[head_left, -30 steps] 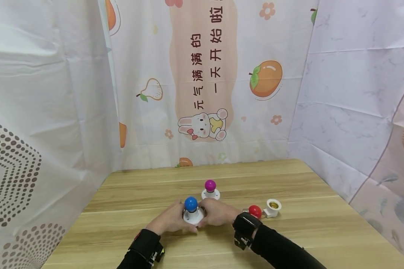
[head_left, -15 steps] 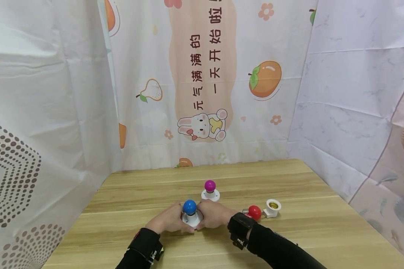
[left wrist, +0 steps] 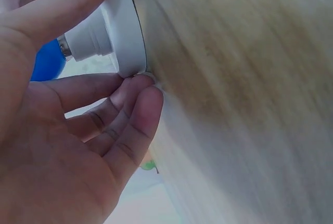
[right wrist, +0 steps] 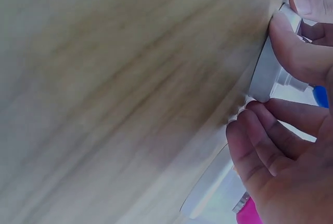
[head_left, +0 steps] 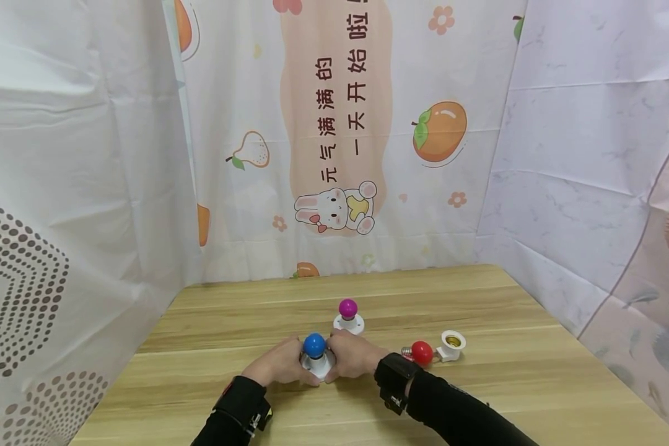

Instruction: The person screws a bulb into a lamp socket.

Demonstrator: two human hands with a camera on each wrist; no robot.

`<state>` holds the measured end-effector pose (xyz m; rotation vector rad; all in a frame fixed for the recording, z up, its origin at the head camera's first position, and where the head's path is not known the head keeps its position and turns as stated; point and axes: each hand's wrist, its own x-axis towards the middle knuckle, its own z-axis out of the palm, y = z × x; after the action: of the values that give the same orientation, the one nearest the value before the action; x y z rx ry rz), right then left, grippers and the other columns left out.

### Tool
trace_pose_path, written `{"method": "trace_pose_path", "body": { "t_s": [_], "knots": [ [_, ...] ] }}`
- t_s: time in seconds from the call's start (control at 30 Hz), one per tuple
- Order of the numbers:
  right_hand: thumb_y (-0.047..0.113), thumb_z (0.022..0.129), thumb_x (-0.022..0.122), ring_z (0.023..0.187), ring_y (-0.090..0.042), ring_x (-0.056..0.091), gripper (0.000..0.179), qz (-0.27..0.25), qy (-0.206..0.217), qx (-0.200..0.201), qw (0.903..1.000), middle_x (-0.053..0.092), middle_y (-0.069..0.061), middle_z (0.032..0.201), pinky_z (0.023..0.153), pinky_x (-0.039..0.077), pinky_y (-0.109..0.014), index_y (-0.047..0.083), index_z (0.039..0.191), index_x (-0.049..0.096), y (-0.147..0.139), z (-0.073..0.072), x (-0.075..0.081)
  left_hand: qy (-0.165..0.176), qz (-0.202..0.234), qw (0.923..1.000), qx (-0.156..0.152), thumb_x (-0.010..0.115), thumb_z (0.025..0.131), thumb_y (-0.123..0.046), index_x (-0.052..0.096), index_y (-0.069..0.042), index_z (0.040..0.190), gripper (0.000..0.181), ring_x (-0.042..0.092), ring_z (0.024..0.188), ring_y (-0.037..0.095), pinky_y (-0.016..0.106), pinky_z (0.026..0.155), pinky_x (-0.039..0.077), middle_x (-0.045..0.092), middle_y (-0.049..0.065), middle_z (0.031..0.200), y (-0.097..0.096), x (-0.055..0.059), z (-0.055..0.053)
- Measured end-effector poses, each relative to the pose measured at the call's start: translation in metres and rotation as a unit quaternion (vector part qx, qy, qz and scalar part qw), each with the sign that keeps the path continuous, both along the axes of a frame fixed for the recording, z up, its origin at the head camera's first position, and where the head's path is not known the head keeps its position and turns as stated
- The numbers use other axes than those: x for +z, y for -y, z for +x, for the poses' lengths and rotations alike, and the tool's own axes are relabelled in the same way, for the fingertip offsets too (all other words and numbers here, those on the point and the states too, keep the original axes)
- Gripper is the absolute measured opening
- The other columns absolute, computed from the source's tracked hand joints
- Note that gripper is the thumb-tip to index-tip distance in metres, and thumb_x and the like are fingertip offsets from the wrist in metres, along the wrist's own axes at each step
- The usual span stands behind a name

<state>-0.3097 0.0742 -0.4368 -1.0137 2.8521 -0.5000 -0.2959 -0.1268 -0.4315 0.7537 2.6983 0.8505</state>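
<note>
A blue light bulb (head_left: 314, 345) stands upright in a white lamp holder (head_left: 319, 368), whose round base (left wrist: 127, 31) sits right at the tabletop. My left hand (head_left: 284, 363) grips the base from the left, thumb on the near side and fingers round the edge. From the right, my right hand (head_left: 355, 355) pinches the same base between thumb and fingers. In the right wrist view, the remaining fingers (right wrist: 255, 135) of that hand rest by the wood. Just behind the right hand is a magenta bulb (head_left: 348, 308) in a second white holder (head_left: 355, 324).
To the right of my right hand a red bulb (head_left: 422, 352) lies on its side, its screw end to the left. Beside it is a white lamp holder (head_left: 450, 348) with its brass socket showing. Printed curtains (head_left: 245, 217) enclose the wooden table (head_left: 245, 303).
The blue bulb and its holder have come slightly lower and left in the head view, both hands still gripping the base. The right wrist has shifted a little left. Other items have not moved.
</note>
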Motion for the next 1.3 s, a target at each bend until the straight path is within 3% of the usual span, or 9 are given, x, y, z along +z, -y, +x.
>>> {"method": "trace_pose_path", "body": {
  "t_s": [0.37,0.7,0.87,1.0,1.2,1.3],
  "knots": [
    [0.026,0.074,0.093,0.079,-0.006,0.047,0.036,-0.015,0.006,-0.003,0.9999,0.056,0.008,0.086,0.073,0.047,-0.022,0.01,0.102,0.076,-0.001,-0.002,-0.002,0.014,0.001,0.9996,0.024,0.091,0.076,-0.021,0.07,-0.002,0.104,0.041,0.057,0.081,0.02,0.044,0.078,0.052,0.068,0.005,0.098,-0.002,0.006,0.001],
    [0.023,0.081,0.088,0.073,-0.006,0.045,0.029,-0.047,0.013,-0.005,0.9988,0.054,0.006,0.083,0.064,0.043,-0.022,0.007,0.101,0.075,-0.006,0.0,0.002,-0.005,-0.001,0.9988,0.05,0.091,0.076,-0.02,0.068,0.003,0.111,0.047,0.061,0.089,0.023,0.052,0.088,0.052,0.07,0.013,0.109,0.0,0.0,-0.005],
    [0.021,0.082,0.085,0.088,-0.012,0.056,0.044,-0.057,0.019,-0.027,0.9978,0.065,-0.005,0.106,0.08,0.052,-0.029,0.0,0.117,0.071,-0.012,0.006,0.01,-0.007,-0.008,0.9966,0.081,0.091,0.076,-0.022,0.067,0.004,0.113,0.052,0.062,0.093,0.026,0.054,0.09,0.051,0.07,0.016,0.111,0.003,0.0,-0.007],
    [0.02,0.085,0.082,0.107,-0.02,0.06,0.045,-0.069,0.007,-0.025,0.9973,0.065,-0.01,0.117,0.096,0.051,-0.038,-0.003,0.121,0.069,-0.019,0.01,0.019,-0.01,-0.015,0.9943,0.105,0.091,0.076,-0.023,0.066,0.005,0.116,0.055,0.064,0.099,0.031,0.056,0.092,0.05,0.069,0.019,0.114,0.005,0.003,-0.009],
    [0.016,0.086,0.081,0.097,-0.023,0.062,0.039,-0.092,-0.024,0.017,0.9953,0.067,-0.011,0.109,0.088,0.053,-0.036,-0.006,0.118,0.07,-0.031,0.008,0.032,-0.012,-0.021,0.9907,0.134,0.091,0.076,-0.025,0.063,0.005,0.121,0.06,0.064,0.102,0.033,0.058,0.093,0.048,0.068,0.02,0.118,0.009,0.002,-0.013],
    [0.014,0.087,0.081,0.095,-0.027,0.063,0.035,-0.118,-0.015,0.023,0.9926,0.066,-0.011,0.104,0.085,0.053,-0.035,-0.004,0.115,0.07,-0.039,0.008,0.039,-0.02,-0.021,0.9897,0.14,0.091,0.076,-0.025,0.062,0.004,0.122,0.062,0.064,0.105,0.035,0.059,0.095,0.048,0.067,0.021,0.12,0.01,0.001,-0.014]
  ]
}}
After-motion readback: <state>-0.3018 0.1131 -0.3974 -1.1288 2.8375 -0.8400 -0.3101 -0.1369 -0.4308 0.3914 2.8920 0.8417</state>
